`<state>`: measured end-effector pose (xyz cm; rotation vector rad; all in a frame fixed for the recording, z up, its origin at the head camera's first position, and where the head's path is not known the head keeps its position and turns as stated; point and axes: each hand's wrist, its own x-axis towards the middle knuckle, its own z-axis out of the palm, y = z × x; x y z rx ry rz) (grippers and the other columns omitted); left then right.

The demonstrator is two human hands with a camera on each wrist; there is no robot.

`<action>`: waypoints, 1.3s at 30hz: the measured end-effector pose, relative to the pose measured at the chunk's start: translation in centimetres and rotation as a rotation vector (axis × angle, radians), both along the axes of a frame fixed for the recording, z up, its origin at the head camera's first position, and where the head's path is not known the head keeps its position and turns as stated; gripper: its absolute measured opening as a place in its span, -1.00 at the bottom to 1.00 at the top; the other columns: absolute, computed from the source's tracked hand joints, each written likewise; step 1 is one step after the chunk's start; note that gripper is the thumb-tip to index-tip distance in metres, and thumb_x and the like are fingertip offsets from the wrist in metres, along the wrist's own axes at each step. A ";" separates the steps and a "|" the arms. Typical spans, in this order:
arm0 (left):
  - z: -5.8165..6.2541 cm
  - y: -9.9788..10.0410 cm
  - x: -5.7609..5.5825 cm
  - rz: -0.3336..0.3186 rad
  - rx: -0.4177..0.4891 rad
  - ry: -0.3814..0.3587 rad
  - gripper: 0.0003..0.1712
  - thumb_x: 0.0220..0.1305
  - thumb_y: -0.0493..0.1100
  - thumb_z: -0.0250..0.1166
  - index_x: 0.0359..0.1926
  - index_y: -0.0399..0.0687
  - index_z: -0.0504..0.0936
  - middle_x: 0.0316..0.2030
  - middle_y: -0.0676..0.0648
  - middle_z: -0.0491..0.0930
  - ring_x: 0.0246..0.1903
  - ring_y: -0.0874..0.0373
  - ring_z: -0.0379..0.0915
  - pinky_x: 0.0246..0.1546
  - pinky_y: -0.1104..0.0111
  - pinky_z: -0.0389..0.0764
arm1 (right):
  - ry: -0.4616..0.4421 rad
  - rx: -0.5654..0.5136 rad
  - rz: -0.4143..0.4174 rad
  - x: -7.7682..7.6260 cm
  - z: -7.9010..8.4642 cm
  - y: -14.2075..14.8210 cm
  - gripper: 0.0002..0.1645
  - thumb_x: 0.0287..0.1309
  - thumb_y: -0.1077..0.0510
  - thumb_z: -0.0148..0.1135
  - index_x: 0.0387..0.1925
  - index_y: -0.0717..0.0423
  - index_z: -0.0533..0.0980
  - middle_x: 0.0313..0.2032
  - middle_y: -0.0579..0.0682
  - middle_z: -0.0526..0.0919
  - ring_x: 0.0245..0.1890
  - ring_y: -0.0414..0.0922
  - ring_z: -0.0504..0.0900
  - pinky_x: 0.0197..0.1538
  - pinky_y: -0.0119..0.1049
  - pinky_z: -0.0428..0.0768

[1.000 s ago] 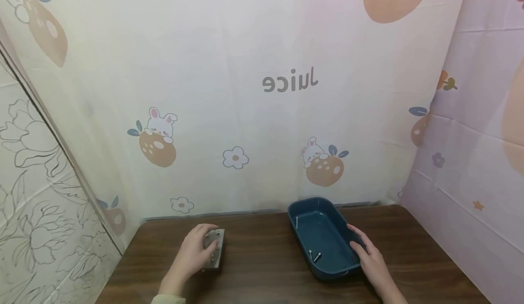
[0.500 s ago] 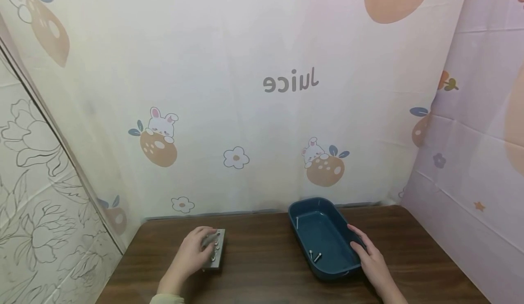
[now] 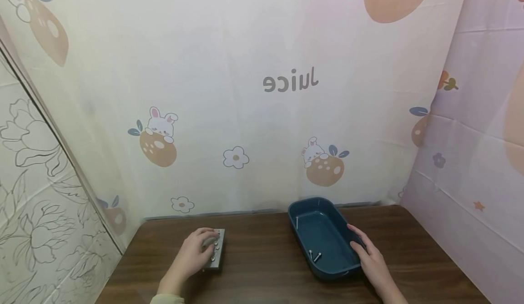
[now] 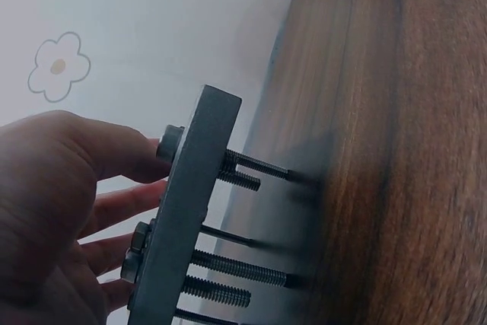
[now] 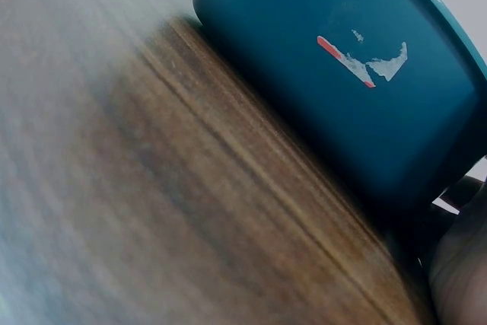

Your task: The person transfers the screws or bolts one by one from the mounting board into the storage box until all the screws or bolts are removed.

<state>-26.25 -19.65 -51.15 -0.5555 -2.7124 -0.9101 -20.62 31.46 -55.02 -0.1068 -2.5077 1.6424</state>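
Note:
A metal plate (image 3: 219, 249) with several bolts through it stands at the left of the table, its threaded shanks (image 4: 240, 268) pointing down at the wood. My left hand (image 3: 192, 250) is over the plate, thumb and fingers bent around a bolt head (image 4: 170, 144) near one end. More bolt heads (image 4: 133, 256) stick out farther along. At the right is a dark teal tray (image 3: 325, 235), whose right side my right hand (image 3: 370, 260) grips. Inside the tray lie a thin screw (image 3: 297, 222) near the far end and two bolts (image 3: 317, 257) near the front.
The brown wooden table (image 3: 258, 258) carries both things, with bare wood between plate and tray. A printed curtain (image 3: 262, 126) hangs right behind the back edge, and another (image 3: 471, 149) along the right side. A torn label (image 5: 365, 62) marks the tray's outer wall.
The fingers of my left hand have shifted slightly over the plate, drawing in a little around the bolt. My right hand and the tray have stayed in place.

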 end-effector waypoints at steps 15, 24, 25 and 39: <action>0.1 0.0 0.2 -0.009 -0.001 0.011 -0.75 0.26 -0.32 0.38 -0.10 0.08 0.75 0.07 -0.06 0.61 0.10 -0.05 0.53 0.08 -0.05 0.53 | 0.007 0.010 0.011 -0.1 -0.2 0.1 -0.34 0.54 -0.20 -0.10 0.55 -0.20 0.13 0.55 0.11 0.08 0.52 0.27 -0.03 0.30 0.47 0.07; 0.2 0.0 0.1 -0.003 -0.008 -0.012 -0.77 0.26 -0.29 0.38 -0.13 0.12 0.76 0.10 -0.08 0.60 0.12 -0.07 0.51 0.09 -0.07 0.52 | 0.012 0.014 0.017 0.0 -0.2 0.1 -0.34 0.56 -0.16 -0.10 0.55 -0.15 0.11 0.55 0.15 0.08 0.51 0.29 -0.03 0.29 0.47 0.11; 0.2 0.0 0.1 -0.002 -0.008 -0.015 -0.78 0.26 -0.29 0.39 -0.14 0.12 0.76 0.10 -0.08 0.60 0.12 -0.08 0.51 0.10 -0.07 0.52 | 0.011 0.014 0.016 0.0 -0.2 0.1 -0.34 0.56 -0.16 -0.11 0.55 -0.15 0.11 0.55 0.15 0.07 0.51 0.29 -0.03 0.29 0.47 0.10; 0.3 0.0 0.0 0.016 -0.022 -0.037 -0.81 0.25 -0.28 0.39 -0.20 0.15 0.76 0.10 -0.06 0.61 0.14 -0.08 0.50 0.16 -0.09 0.48 | 0.023 0.000 0.015 -0.1 -0.3 0.1 -0.34 0.54 -0.21 -0.09 0.54 -0.21 0.14 0.54 0.09 0.09 0.52 0.26 -0.04 0.30 0.48 0.05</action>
